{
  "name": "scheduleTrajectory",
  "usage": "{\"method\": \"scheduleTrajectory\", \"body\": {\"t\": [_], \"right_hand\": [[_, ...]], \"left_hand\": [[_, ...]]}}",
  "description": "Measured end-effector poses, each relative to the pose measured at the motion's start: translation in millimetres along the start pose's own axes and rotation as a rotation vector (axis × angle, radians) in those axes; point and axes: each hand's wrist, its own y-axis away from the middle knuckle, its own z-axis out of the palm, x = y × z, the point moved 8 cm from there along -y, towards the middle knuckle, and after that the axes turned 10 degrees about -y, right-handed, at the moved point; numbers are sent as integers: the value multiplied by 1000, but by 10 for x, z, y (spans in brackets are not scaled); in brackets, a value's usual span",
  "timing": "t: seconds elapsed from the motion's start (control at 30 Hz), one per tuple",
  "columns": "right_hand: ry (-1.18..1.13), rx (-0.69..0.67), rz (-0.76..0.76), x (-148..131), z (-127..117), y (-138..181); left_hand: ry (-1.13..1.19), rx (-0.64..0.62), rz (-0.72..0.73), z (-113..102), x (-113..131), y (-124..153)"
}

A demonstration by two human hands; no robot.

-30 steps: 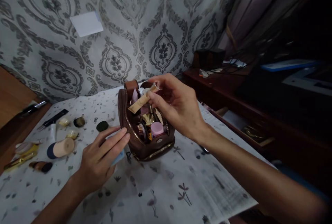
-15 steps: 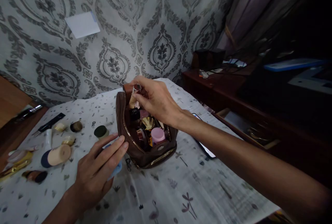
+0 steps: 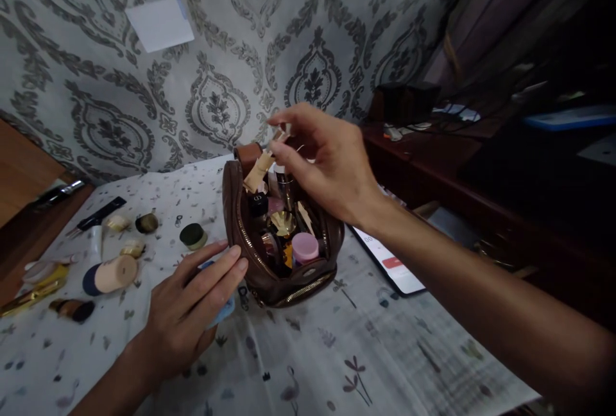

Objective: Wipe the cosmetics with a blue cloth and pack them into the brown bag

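A brown zippered bag (image 3: 286, 292) stands unzipped on the patterned cloth, filled with cosmetics. Among them are a pink-lidded jar (image 3: 305, 247), a small black box (image 3: 258, 203) and a gold shell-like piece (image 3: 282, 223). Above the bag's far end, my right hand (image 3: 332, 162) pinches a small beige cosmetic tube (image 3: 258, 173) by its clear-looking end; the tube hangs tilted over the opening. My left hand (image 3: 192, 303) has its fingers stretched out, with their tips against the bag's left side. Beneath that hand a light blue thing (image 3: 225, 311) partly shows, its kind hidden.
On the left lie several cosmetics, including a beige bottle with a dark blue end (image 3: 110, 275) and a dark green-lidded jar (image 3: 192, 236). A phone (image 3: 392, 262) with a lit screen lies right of the bag. Behind are a patterned wall and a dark red desk (image 3: 399, 165).
My right hand has moved up and to the right, raising and tilting the beige tube. My left hand stays against the bag. The view has shifted slightly, and more of the phone shows.
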Motion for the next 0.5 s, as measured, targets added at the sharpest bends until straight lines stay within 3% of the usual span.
{"method": "scheduleTrajectory", "body": {"t": [0.17, 0.33, 0.5], "right_hand": [[-17, -90, -27, -98, -60, 117], [-49, -260, 1, 41, 193, 202], [111, -427, 29, 188, 448, 260]], "left_hand": [[3, 6, 3, -13, 1, -4], [14, 0, 11, -23, 5, -26], [26, -4, 9, -9, 12, -23]]}}
